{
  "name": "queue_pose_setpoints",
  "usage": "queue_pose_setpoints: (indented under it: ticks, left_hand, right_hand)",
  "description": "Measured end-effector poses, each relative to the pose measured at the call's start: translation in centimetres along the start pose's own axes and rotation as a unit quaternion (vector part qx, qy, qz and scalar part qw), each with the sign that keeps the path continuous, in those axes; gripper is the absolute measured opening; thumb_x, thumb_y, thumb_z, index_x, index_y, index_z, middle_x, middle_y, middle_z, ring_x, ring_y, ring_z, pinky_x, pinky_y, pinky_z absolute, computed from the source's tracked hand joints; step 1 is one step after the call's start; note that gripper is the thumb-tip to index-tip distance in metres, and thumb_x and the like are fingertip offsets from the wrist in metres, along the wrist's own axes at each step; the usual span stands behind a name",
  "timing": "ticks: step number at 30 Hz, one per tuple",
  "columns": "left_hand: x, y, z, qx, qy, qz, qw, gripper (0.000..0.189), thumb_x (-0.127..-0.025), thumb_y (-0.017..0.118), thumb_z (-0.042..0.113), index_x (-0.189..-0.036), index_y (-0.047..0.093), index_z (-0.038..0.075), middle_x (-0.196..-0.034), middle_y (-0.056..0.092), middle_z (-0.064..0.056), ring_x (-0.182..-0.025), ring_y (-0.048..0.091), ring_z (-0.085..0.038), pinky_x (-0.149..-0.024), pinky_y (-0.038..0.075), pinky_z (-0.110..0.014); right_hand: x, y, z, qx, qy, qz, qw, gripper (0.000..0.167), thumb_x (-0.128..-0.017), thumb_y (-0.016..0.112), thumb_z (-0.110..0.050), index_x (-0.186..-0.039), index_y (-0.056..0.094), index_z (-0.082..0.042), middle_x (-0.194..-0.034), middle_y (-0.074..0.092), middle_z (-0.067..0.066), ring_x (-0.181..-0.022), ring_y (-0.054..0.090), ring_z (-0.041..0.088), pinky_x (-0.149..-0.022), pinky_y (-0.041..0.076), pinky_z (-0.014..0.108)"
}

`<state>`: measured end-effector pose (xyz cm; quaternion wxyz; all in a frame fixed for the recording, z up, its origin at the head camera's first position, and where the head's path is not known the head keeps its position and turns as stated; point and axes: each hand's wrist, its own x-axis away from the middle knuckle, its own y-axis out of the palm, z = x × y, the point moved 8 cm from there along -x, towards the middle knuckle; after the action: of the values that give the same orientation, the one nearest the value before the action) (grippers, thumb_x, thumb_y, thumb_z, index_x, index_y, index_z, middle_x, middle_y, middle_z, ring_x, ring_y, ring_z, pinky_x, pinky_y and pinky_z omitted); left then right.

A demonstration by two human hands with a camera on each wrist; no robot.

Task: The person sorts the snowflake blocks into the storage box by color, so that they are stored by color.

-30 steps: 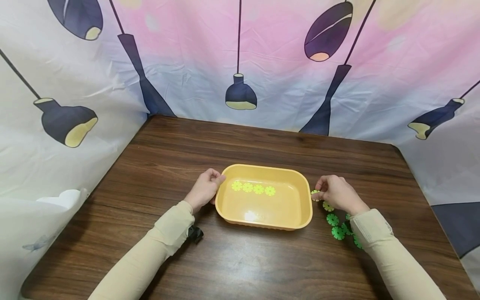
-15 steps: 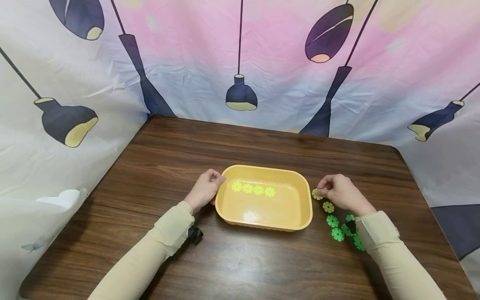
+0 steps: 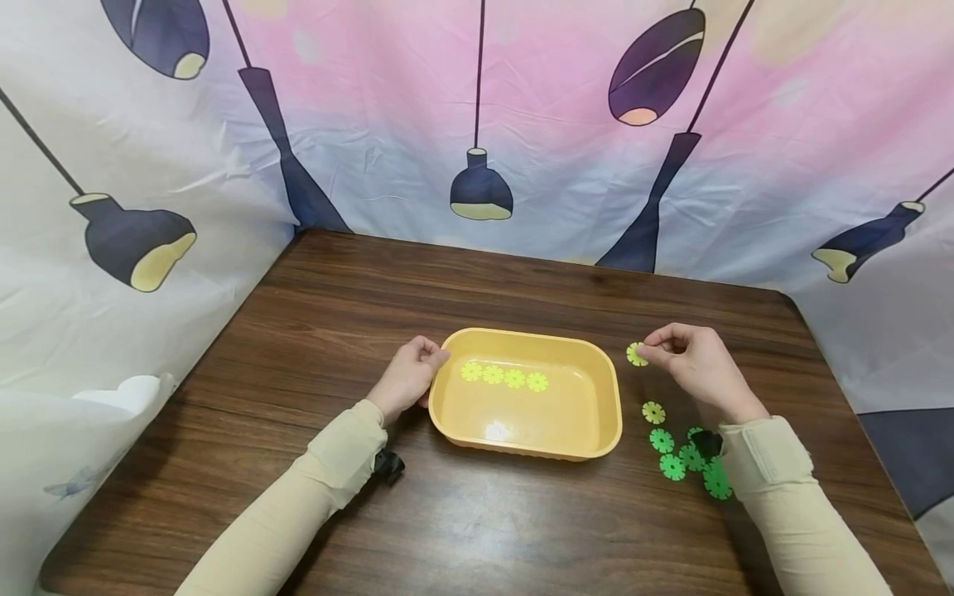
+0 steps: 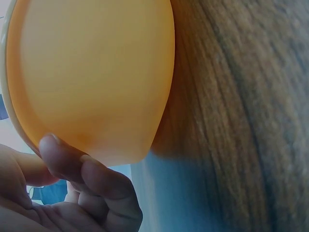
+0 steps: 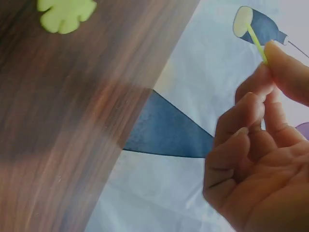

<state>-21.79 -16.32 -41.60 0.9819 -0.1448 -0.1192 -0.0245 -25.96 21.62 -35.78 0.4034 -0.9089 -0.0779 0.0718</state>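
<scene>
A yellow plastic basin (image 3: 522, 422) stands on the table, with a row of several yellow flower-shaped discs (image 3: 493, 375) on its floor. At its left end, my left hand (image 3: 405, 374) pinches the rim between thumb and fingers; the left wrist view shows the fingertips against the basin's outer wall (image 4: 96, 72). Raised to the right of the basin, my right hand (image 3: 696, 364) pinches one yellow flower-shaped disc (image 3: 637, 354) by its edge. The right wrist view shows this disc edge-on (image 5: 256, 42) between thumb and forefinger.
Another yellow disc (image 3: 653, 412) lies on the table right of the basin. Several green discs (image 3: 672, 466) lie nearer the right sleeve, some partly covered by the black wrist camera (image 3: 706, 444). A printed curtain (image 3: 387, 149) hangs behind the wooden table (image 3: 477, 521).
My right hand has lifted the yellow disc off the table and moved up and to the right with it. More of the green discs show now. My left hand stays on the basin's rim.
</scene>
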Motion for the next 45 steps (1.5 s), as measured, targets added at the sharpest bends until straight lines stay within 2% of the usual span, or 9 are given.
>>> queue_pose_setpoints:
  ticks: [5,9,19,24,32,39,45]
  left_hand:
    - [0.0,0.0,0.1,0.001,0.002,0.0,1.0,0.019,-0.103,0.05,0.02,-0.103,0.048,0.001,-0.079,0.057,-0.014,-0.047,0.049,-0.013,-0.04,0.042,-0.024]
    - [0.0,0.0,0.1,0.002,0.002,-0.001,1.0,0.019,-0.103,0.05,0.02,-0.103,0.048,0.001,-0.079,0.057,-0.014,-0.047,0.048,-0.013,-0.04,0.042,-0.024]
    - [0.0,0.0,-0.1,0.003,0.0,-0.003,1.0,0.02,-0.103,0.05,0.02,-0.104,0.047,0.001,-0.079,0.057,-0.014,-0.047,0.048,-0.013,-0.041,0.041,-0.024]
    - [-0.1,0.0,-0.1,0.0,0.0,-0.001,1.0,0.02,-0.103,0.051,0.021,-0.103,0.048,0.001,-0.079,0.057,-0.014,-0.047,0.048,-0.012,-0.041,0.041,-0.024]
    - [-0.1,0.0,0.0,0.001,0.002,0.0,1.0,0.019,-0.103,0.051,0.02,-0.103,0.048,0.001,-0.078,0.056,-0.012,-0.046,0.047,-0.012,-0.04,0.041,-0.024]
    - [-0.1,0.0,0.0,0.001,0.005,0.0,1.0,0.02,-0.103,0.051,0.02,-0.104,0.047,0.001,-0.078,0.056,-0.012,-0.046,0.048,-0.012,-0.04,0.041,-0.024]
    - [0.0,0.0,0.0,-0.003,0.002,0.001,1.0,0.02,-0.103,0.051,0.02,-0.103,0.048,0.001,-0.076,0.055,-0.011,-0.046,0.047,-0.012,-0.04,0.041,-0.024]
  right_hand:
    - [0.0,-0.3,-1.1,-0.02,-0.026,0.04,0.9987,0.027,-0.089,0.071,-0.04,-0.095,0.068,-0.013,-0.084,0.066,0.012,-0.068,0.052,0.02,-0.056,0.043,0.026]
    - [0.0,0.1,-2.1,-0.032,-0.042,0.055,0.9971,0.025,-0.089,0.071,-0.039,-0.093,0.069,-0.014,-0.083,0.068,0.011,-0.066,0.052,0.019,-0.054,0.042,0.025]
    - [0.2,2.5,-4.9,-0.007,-0.082,0.04,0.9958,0.016,-0.09,0.072,-0.031,-0.091,0.068,-0.015,-0.075,0.064,-0.001,-0.063,0.054,0.018,-0.052,0.044,0.026]
    - [0.2,4.3,-6.6,0.042,-0.123,0.023,0.9913,0.008,-0.087,0.075,-0.018,-0.088,0.069,-0.013,-0.075,0.064,-0.003,-0.07,0.052,0.016,-0.061,0.045,0.029]
    - [0.3,6.8,-8.6,0.115,-0.196,-0.002,0.9738,0.01,-0.081,0.08,-0.012,-0.081,0.07,-0.014,-0.072,0.066,-0.009,-0.068,0.049,0.014,-0.07,0.037,0.034]
    - [0.2,8.2,-9.0,0.15,-0.216,-0.003,0.9648,0.012,-0.077,0.082,-0.013,-0.077,0.071,-0.017,-0.068,0.064,-0.012,-0.064,0.047,0.011,-0.066,0.036,0.033]
    - [0.3,9.1,-9.3,0.169,-0.216,-0.005,0.9616,0.011,-0.077,0.083,-0.015,-0.077,0.072,-0.017,-0.071,0.067,-0.012,-0.065,0.048,0.012,-0.066,0.033,0.034]
